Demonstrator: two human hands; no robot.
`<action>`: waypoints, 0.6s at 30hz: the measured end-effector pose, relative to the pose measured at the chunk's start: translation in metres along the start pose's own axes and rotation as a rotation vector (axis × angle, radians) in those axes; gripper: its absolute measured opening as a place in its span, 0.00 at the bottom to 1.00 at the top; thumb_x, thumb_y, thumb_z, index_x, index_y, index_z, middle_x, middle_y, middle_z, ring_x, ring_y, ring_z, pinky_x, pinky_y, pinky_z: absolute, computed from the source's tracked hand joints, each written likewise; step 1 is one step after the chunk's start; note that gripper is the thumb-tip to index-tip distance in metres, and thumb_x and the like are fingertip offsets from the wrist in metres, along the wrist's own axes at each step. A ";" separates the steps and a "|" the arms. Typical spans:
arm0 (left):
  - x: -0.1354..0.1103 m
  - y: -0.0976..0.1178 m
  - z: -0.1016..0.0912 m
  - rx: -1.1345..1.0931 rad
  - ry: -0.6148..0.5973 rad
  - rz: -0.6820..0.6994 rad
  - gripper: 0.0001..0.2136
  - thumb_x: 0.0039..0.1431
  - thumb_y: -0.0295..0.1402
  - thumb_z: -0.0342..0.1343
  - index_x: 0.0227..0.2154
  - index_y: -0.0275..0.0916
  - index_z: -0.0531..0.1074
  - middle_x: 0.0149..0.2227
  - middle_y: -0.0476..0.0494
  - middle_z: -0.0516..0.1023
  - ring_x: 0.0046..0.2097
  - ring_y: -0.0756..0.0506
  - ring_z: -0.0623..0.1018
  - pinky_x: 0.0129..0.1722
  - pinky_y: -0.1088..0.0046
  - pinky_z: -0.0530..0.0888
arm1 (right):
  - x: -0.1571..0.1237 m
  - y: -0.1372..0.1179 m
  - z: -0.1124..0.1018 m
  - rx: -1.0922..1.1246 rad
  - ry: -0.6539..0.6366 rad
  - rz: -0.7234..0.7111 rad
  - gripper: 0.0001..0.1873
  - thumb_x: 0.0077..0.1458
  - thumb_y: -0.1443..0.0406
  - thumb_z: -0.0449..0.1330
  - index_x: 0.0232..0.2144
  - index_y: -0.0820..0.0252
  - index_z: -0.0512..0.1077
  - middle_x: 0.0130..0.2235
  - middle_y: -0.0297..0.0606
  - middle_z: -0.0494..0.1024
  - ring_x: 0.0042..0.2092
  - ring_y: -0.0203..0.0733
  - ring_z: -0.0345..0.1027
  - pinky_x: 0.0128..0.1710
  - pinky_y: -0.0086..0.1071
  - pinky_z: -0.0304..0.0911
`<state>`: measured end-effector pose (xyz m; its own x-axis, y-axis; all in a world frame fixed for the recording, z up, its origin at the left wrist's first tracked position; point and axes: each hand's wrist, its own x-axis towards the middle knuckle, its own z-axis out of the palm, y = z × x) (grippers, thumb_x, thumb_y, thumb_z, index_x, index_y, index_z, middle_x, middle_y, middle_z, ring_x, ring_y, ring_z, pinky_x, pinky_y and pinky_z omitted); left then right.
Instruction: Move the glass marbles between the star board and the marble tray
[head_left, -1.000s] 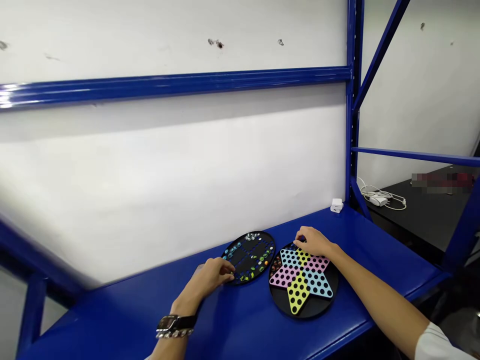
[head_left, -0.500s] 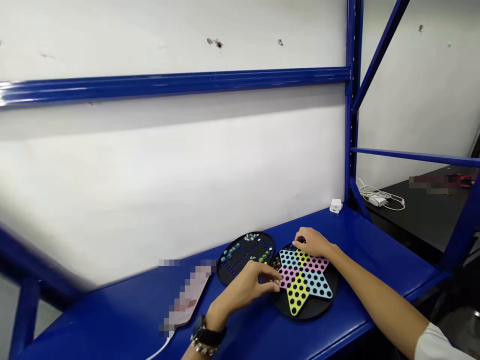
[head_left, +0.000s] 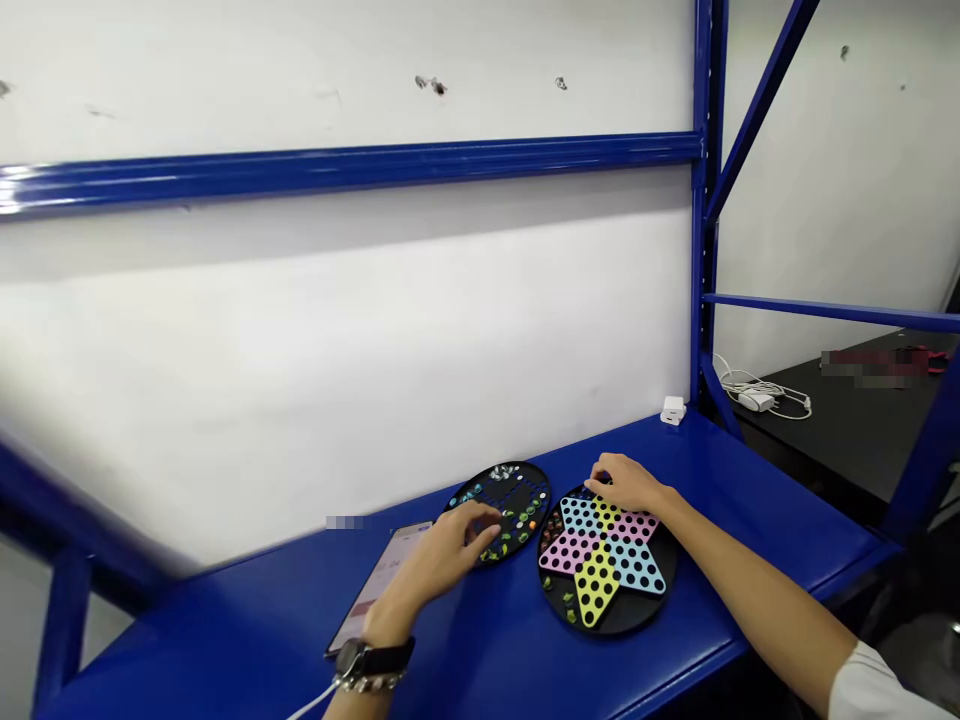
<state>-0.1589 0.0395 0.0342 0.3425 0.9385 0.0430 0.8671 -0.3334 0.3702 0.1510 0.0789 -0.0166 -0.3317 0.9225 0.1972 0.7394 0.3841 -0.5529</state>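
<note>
So far, few marbles on the star board, at its 7 o'clock; most left on the round tray at its 9 o'clock, below the half-open left hand; right hand released on the board's 12 o'clock.

The left forearm is angling up from the bottom of the view toward 1 o'clock, and the left hand is hovering palm-down with its fingers loosely spread and bent. The right forearm is extending from 4 o'clock toward 10 o'clock, while the right hand, at the left hand's 2 o'clock, is resting palm-down with its fingers curled.
</note>
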 end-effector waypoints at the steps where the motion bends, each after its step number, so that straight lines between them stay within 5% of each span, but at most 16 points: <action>1: 0.000 -0.009 -0.001 0.023 -0.030 -0.038 0.15 0.60 0.42 0.50 0.43 0.42 0.77 0.42 0.45 0.80 0.38 0.45 0.76 0.39 0.71 0.70 | 0.000 0.000 0.000 -0.003 -0.001 0.002 0.16 0.61 0.54 0.54 0.33 0.57 0.76 0.40 0.42 0.75 0.42 0.45 0.69 0.39 0.35 0.61; 5: 0.000 -0.025 0.003 0.001 -0.150 -0.065 0.14 0.57 0.44 0.53 0.38 0.42 0.78 0.39 0.47 0.81 0.38 0.45 0.77 0.37 0.72 0.69 | 0.001 0.001 0.001 -0.005 -0.001 0.005 0.17 0.61 0.54 0.54 0.33 0.57 0.76 0.40 0.42 0.75 0.41 0.45 0.69 0.39 0.35 0.61; 18: 0.007 -0.016 0.023 -0.115 -0.224 -0.004 0.17 0.56 0.47 0.52 0.34 0.39 0.75 0.32 0.47 0.77 0.32 0.47 0.73 0.31 0.74 0.66 | 0.002 0.004 0.003 -0.001 0.000 0.001 0.17 0.61 0.53 0.54 0.33 0.57 0.76 0.40 0.41 0.75 0.42 0.45 0.69 0.39 0.34 0.62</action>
<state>-0.1624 0.0493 0.0076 0.4219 0.8923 -0.1607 0.8259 -0.3052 0.4740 0.1512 0.0824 -0.0212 -0.3312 0.9229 0.1965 0.7400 0.3833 -0.5527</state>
